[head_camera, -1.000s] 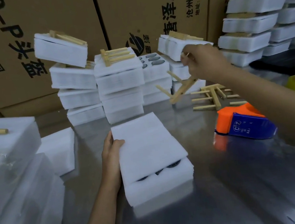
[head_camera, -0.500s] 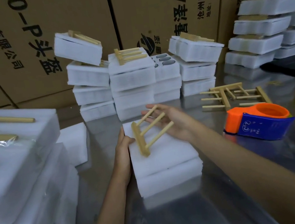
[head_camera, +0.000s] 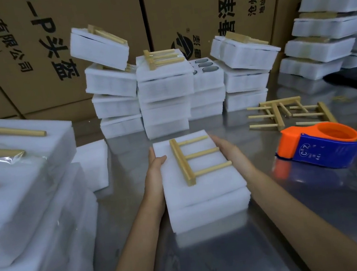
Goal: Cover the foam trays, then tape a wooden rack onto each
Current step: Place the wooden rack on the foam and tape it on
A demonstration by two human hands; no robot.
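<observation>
A white foam tray [head_camera: 209,210] with a foam cover sheet [head_camera: 219,180] on top sits on the metal table in front of me. A wooden rack [head_camera: 187,159] with three pegs lies flat on the cover. My left hand [head_camera: 154,169] holds the tray's left edge, thumb on top of the cover. My right hand [head_camera: 229,151] rests flat against the tray's right edge, beside the rack's peg tips. Neither hand holds the rack.
An orange and blue tape dispenser [head_camera: 318,147] stands to the right. Loose wooden racks [head_camera: 282,113] lie behind it. Stacks of foam trays [head_camera: 163,92] with racks fill the back, with more at the left [head_camera: 20,177] and the far right [head_camera: 326,27]. Cardboard boxes [head_camera: 28,52] form the wall.
My right hand brought a rack from the loose pile, laid it on the cover, let go and moved to the tray's right edge. My left hand stayed on the left edge.
</observation>
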